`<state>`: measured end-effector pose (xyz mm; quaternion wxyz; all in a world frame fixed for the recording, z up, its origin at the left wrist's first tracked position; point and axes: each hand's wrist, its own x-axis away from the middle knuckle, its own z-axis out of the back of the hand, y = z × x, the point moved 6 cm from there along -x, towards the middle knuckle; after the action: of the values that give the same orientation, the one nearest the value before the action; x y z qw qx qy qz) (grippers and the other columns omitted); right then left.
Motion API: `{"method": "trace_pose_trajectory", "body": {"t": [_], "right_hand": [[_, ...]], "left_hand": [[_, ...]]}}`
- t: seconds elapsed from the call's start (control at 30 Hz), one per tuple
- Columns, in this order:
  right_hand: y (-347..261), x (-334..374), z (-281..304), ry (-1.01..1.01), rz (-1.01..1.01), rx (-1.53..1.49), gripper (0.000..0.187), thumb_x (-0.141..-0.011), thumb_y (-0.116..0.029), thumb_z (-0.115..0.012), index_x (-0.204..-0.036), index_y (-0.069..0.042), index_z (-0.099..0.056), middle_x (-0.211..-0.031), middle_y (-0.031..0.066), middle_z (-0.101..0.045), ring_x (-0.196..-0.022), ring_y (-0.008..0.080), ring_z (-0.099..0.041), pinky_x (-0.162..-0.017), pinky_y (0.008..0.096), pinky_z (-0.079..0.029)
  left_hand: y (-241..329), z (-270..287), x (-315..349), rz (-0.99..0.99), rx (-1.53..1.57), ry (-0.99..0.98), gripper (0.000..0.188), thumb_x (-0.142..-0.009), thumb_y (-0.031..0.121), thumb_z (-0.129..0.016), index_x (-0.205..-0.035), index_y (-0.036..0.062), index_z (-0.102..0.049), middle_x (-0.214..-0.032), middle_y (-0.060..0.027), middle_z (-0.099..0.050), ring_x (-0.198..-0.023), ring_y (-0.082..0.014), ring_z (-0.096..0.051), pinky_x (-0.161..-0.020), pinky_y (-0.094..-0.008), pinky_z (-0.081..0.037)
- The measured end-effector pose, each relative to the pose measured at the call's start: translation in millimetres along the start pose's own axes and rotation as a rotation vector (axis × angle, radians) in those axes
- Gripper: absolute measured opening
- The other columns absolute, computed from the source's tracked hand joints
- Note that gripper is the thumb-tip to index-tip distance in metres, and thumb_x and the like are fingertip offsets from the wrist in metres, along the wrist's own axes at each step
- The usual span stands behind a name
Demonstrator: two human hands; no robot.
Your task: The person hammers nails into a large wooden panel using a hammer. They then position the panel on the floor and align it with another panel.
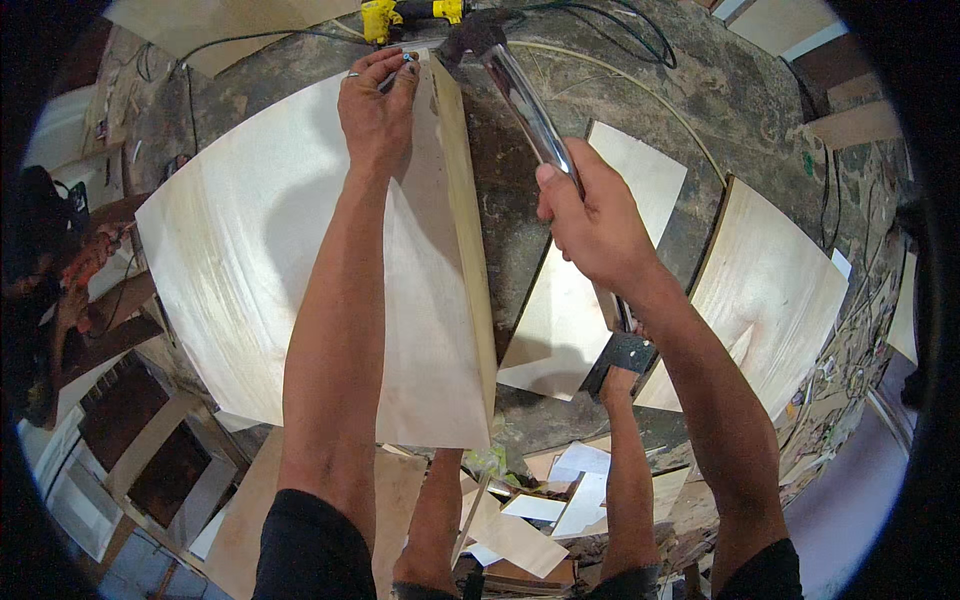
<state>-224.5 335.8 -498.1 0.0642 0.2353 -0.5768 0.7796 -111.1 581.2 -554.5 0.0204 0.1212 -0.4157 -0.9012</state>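
Note:
My left hand (378, 115) is closed in a pinch at the far edge of a large pale wooden box or panel (250, 200). Between its thumb and fingers is a small shiny bit of metal that looks like a nail (410, 58). In my right hand (600, 220) is a hammer (525, 100), gripped by its shiny metal handle. The dark hammer head is raised just right of the box's far corner, apart from the wood and from my left fingers. The handle's lower end comes out beneath my right fist.
A yellow power tool (410, 15) lies past the box's far edge, with a hose (620, 75) curving over the dirty floor. Two pale boards (640, 180) (770, 300) lie to the right. Wood offcuts (520, 535) litter the floor around my legs. A wooden frame (150, 430) stands lower left.

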Motion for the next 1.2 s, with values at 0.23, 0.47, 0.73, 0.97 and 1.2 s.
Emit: {"method": "trace_pose_trajectory", "body": {"t": [0.23, 0.47, 0.73, 0.97, 1.2], "right_hand": [[-27, -17, 5, 0.033, 0.153, 0.286, 0.028, -0.105, -0.026, -0.05, -0.12, -0.002, -0.054, -0.075, 0.0134, -0.062, -0.064, 0.024, -0.062, -0.063, 0.0397, -0.05], [-40, -30, 2, 0.054, 0.271, 0.535, 0.032, -0.104, -0.025, -0.051, -0.128, -0.003, -0.05, -0.078, 0.0234, -0.067, -0.073, 0.0415, -0.069, -0.066, 0.0486, -0.051], [-37, -34, 1, 0.094, 0.282, 0.552, 0.03, -0.104, -0.026, -0.05, -0.127, -0.007, -0.048, -0.086, 0.0253, -0.069, -0.082, 0.047, -0.068, -0.074, 0.0571, -0.052], [-29, -40, -3, 0.087, 0.172, 0.655, 0.025, -0.103, -0.026, -0.049, -0.12, -0.006, -0.046, -0.087, 0.0259, -0.069, -0.082, 0.0484, -0.068, -0.072, 0.0586, -0.054], [-32, -40, -8, 0.056, 0.16, 0.68, 0.026, -0.104, -0.027, -0.049, -0.119, -0.006, -0.045, -0.085, 0.0265, -0.069, -0.08, 0.0496, -0.068, -0.071, 0.0593, -0.054]], "left_hand": [[1, -2, 3, -0.048, -0.047, 0.045, 0.019, -0.088, 0.016, -0.074, -0.104, 0.0063, -0.077, -0.117, -0.0056, -0.071, -0.107, -0.0254, -0.063, -0.097, -0.0357, -0.049], [2, -8, 6, -0.139, -0.132, 0.121, 0.017, -0.085, 0.013, -0.075, -0.101, 0.0076, -0.076, -0.115, -0.0048, -0.07, -0.104, -0.0291, -0.061, -0.093, -0.0387, -0.049], [2, -10, 8, -0.22, -0.204, 0.136, 0.019, -0.086, 0.015, -0.076, -0.104, 0.0075, -0.076, -0.118, -0.0085, -0.069, -0.107, -0.0292, -0.061, -0.095, -0.0379, -0.05], [3, -11, 8, -0.183, -0.221, 0.123, 0.018, -0.086, 0.014, -0.074, -0.103, 0.0079, -0.076, -0.118, -0.0035, -0.07, -0.106, -0.0286, -0.061, -0.096, -0.0372, -0.049], [5, -8, 5, -0.155, -0.21, 0.096, 0.019, -0.086, 0.017, -0.074, -0.102, 0.0072, -0.077, -0.119, -0.0044, -0.07, -0.109, -0.0287, -0.062, -0.096, -0.0373, -0.05]]}}
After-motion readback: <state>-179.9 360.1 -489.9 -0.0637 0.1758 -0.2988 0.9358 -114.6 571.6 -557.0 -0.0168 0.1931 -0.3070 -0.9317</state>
